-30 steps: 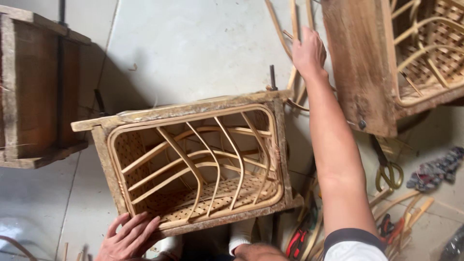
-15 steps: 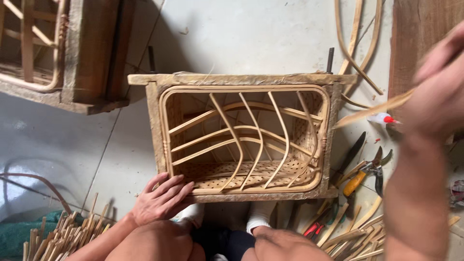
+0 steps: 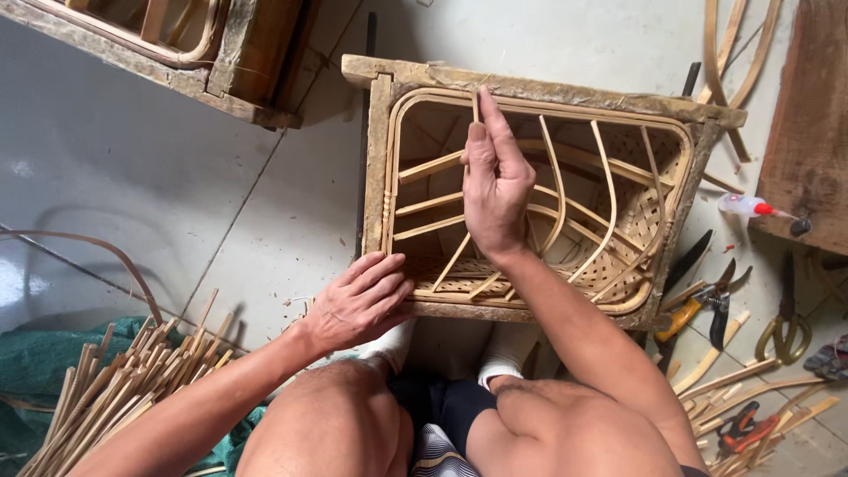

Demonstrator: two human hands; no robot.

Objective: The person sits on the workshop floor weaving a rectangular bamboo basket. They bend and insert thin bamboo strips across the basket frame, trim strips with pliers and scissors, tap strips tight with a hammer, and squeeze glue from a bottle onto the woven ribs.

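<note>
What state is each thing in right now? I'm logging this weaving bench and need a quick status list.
Left hand: open, flat on the frame's near corner.
Right hand: pinched on a thin strip.
Thin strip: upright, tip at the frame's top rim.
Wooden frame: on its side, rattan ribs partly filled in.
Glue bottle: lying down, capped.
Cutters: lying on the floor.
Bundle of sticks: loose pile.

Arms: both bare from wrist to above the elbow, no sleeves, no watch, no bands.
Left hand: bare, no glove, no ring to be seen.
Right hand: bare too, nails short.
Knees: uncovered, nearer the viewer than the wooden frame.
Shorts: dark cloth between the thighs, a striped patch at the bottom edge.
Socks: white, just below the frame.
</note>
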